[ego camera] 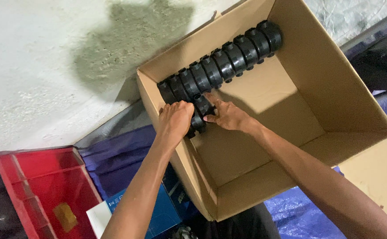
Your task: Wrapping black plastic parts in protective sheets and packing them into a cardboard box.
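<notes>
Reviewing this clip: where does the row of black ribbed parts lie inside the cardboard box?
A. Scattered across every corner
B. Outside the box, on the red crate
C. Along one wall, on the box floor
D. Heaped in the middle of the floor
C: the black ribbed parts stand side by side in one line against a wall of the cardboard box; both hands, left hand and right hand, hold another black part at the row's near end.

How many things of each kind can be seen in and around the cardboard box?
Cardboard box: 1
Black ribbed parts in the row along the box wall: about 10, edges blur
Black ribbed parts under the left hand and right hand: about 2
Red crate: 1
Blue carton: 1
Total: about 15
</notes>
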